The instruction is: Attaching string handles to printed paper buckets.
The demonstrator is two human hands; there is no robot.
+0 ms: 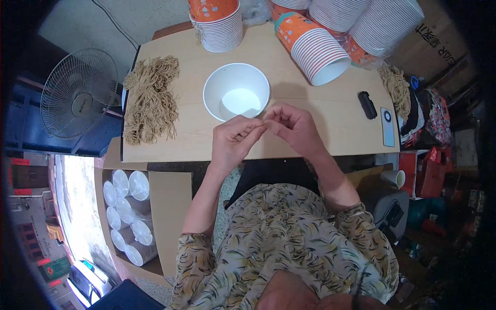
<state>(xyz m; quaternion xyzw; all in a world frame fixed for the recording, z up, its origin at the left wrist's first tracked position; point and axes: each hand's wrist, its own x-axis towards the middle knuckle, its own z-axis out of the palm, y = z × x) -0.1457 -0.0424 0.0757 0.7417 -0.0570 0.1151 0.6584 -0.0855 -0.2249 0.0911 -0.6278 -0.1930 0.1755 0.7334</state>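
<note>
Both my hands meet above the table's near edge, fingertips almost touching. My left hand (235, 142) is closed in a pinch of thumb and forefinger. My right hand (297, 132) pinches at the same spot, its other fingers curled. Whatever lies between the fingertips is too small to make out. Just beyond them stands a white paper bucket (211, 93), mouth up, with nothing visible inside. Left of it lies a heap of tan twisted cords (151, 101).
Orange-and-white paper buckets (222, 31) stand nested at the back, and another stack (315, 51) lies tipped on its side. A phone (387, 127) and a black object (367, 105) rest at the right. A fan (80, 95) and a carton (173, 222) of wrapped cups flank the left.
</note>
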